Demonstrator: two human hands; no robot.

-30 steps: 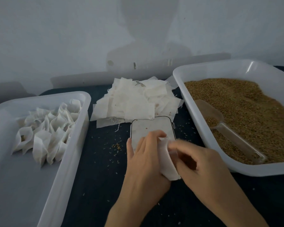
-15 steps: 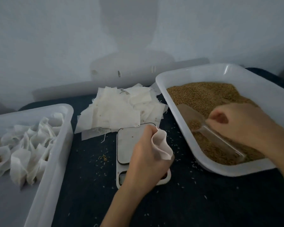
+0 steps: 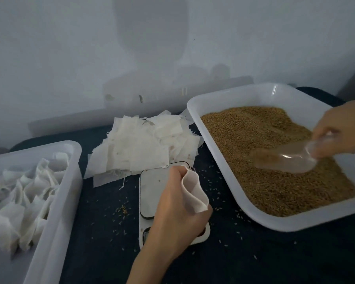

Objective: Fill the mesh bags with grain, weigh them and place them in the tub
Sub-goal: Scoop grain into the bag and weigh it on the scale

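My left hand (image 3: 178, 210) holds an empty white mesh bag (image 3: 194, 191) with its mouth held open, above the small white scale (image 3: 152, 193). My right hand (image 3: 342, 128) grips the handle of a clear plastic scoop (image 3: 285, 158), which is lifted over the brown grain (image 3: 275, 160) in the white tray (image 3: 195, 105) on the right. A pile of flat empty bags (image 3: 143, 146) lies behind the scale. The white tub (image 3: 70, 181) on the left holds several filled bags (image 3: 23, 203).
Loose grains (image 3: 122, 211) are scattered over the dark table (image 3: 254, 259) around the scale. A pale wall (image 3: 90, 48) stands close behind the table. The tub and tray flank the scale closely on both sides.
My right hand let go of the bag, reached into the grain tray, took the scoop and lifted it to the right. My left hand kept hold of the bag over the scale.
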